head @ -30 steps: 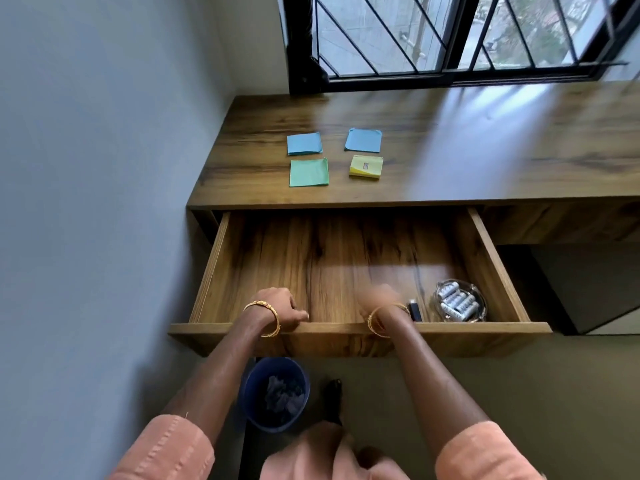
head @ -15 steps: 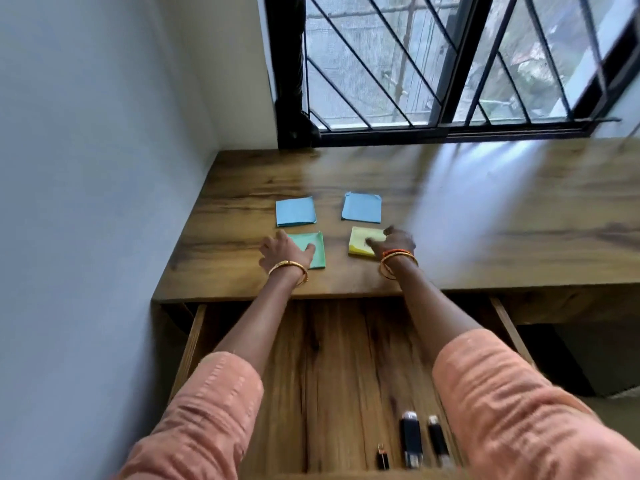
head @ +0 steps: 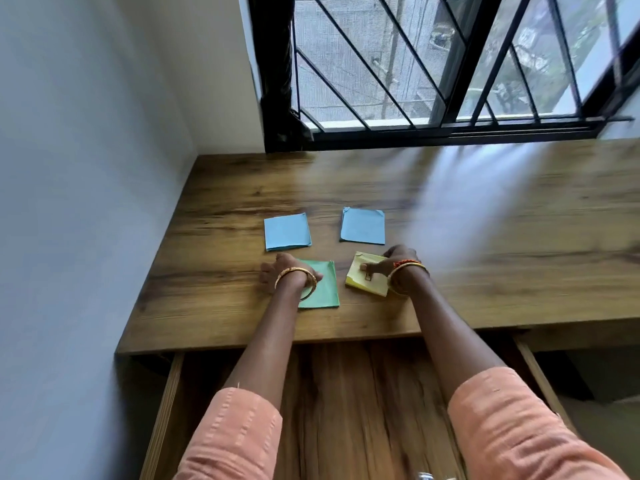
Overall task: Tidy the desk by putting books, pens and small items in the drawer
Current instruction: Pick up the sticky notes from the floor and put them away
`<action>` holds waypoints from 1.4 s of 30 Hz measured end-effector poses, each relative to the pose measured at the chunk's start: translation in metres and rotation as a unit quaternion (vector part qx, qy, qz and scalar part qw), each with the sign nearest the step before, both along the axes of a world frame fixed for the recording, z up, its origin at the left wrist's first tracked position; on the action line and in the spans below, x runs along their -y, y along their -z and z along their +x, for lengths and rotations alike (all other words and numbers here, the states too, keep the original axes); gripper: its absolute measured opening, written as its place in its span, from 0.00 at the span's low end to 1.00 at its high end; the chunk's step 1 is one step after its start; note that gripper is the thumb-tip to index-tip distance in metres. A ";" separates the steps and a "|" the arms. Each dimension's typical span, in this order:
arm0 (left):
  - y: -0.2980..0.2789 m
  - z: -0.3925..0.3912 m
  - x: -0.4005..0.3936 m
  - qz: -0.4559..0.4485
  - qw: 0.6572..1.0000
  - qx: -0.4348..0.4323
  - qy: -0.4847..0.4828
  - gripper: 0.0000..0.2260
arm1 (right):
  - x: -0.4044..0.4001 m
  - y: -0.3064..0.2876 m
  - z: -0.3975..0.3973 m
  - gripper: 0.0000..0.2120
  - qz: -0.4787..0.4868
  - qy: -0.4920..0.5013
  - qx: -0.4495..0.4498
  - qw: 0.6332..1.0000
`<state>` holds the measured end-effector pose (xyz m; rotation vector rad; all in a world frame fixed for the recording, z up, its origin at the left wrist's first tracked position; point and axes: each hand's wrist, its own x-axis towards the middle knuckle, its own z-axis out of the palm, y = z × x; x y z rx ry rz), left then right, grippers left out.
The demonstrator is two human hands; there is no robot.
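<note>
Four sticky-note pads on desk, above open drawer. Left hand curled over green pad; right hand pinches yellow pad, thumb on top, prob. lifting both for drawer. Two blue pads untouched.

- Wooden desk, dark grain, fitted into the room corner.
- Pale bluish-grey wall along the desk's left edge.
- Window behind the desk: black frame, diagonal black bars, mesh screen.
- Daylight falls in streaks across the desk's right half.
</note>
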<state>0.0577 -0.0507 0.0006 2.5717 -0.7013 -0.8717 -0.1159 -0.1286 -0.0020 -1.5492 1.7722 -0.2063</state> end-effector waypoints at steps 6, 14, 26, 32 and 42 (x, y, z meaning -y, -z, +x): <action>-0.006 0.012 -0.042 -0.211 0.963 -0.167 0.005 0.08 | -0.027 -0.021 -0.034 0.04 0.122 0.051 0.311 0.941; 0.014 -0.020 -0.197 -0.166 0.948 -0.266 0.044 0.08 | -0.151 0.005 -0.088 0.12 0.233 -0.093 0.409 0.877; 0.085 -0.052 -0.277 -0.023 0.983 -0.184 -0.014 0.11 | -0.264 0.080 -0.073 0.12 0.171 -0.164 0.104 0.966; 0.085 -0.062 -0.286 0.002 0.986 -0.157 0.052 0.13 | -0.277 0.088 -0.073 0.16 0.112 -0.196 0.017 0.974; 0.095 -0.071 -0.289 0.053 0.983 0.046 0.171 0.16 | -0.282 0.098 -0.078 0.14 0.046 -0.219 -0.068 0.972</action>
